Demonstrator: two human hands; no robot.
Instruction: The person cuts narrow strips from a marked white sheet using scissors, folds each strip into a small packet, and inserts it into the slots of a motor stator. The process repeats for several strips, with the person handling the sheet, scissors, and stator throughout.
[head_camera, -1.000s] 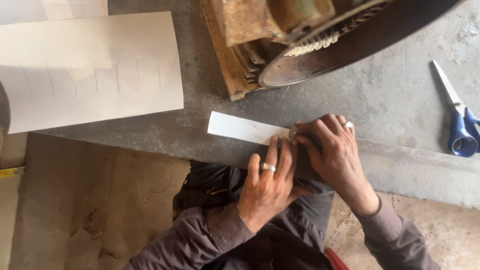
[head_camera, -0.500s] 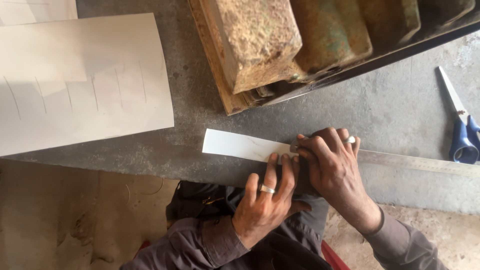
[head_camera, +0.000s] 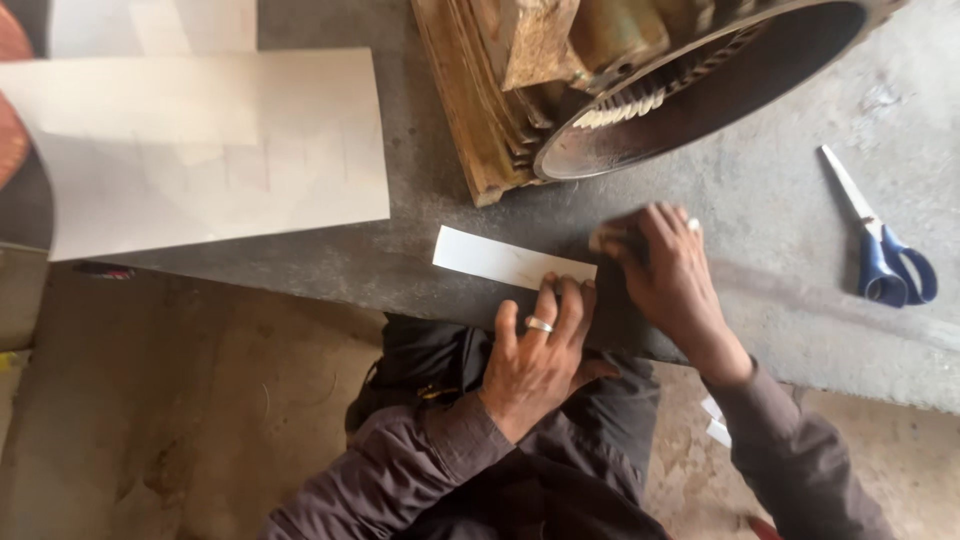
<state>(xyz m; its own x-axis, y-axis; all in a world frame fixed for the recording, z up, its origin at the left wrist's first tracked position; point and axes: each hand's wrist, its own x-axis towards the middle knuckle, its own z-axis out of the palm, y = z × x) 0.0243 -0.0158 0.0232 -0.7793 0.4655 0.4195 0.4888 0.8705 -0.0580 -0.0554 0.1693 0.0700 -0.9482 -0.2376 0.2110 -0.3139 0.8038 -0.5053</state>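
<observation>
Table (head_camera: 770, 200): a grey, rough slab that carries everything; the person sits at its near edge, dark sleeves and lap below.
Machine part (head_camera: 620, 90): a rusty housing with a toothed ring inside a dark round rim, at the far side – its upper part runs out of view.
Large sheet (head_camera: 210, 150): pale paper with faint ruled marks, lying flat at the left, well apart from the hands.
Paper strip (head_camera: 505, 262): a narrow white strip near the table's front edge, just before the machine part; its right end goes under the hands.
Left hand (head_camera: 540, 350): ringed, fingers spread flat with the tips pressing the strip's right end down – holding it by pressure, not pinching.
Right hand (head_camera: 665, 265): curled, knuckles up, just right of the strip, apparently closed on a small object; blur hides what it is.
Scissors (head_camera: 885, 250): blue-handled, lying well to the right, untouched.
Step in hand: I judge the strip is being pinned and worked at its right end – marking or creasing, I cannot tell which.
Next move calls for: a steady left hand so the strip does not slide.
Hidden: the strip's right end, the right fingertips and whatever they hold.
</observation>
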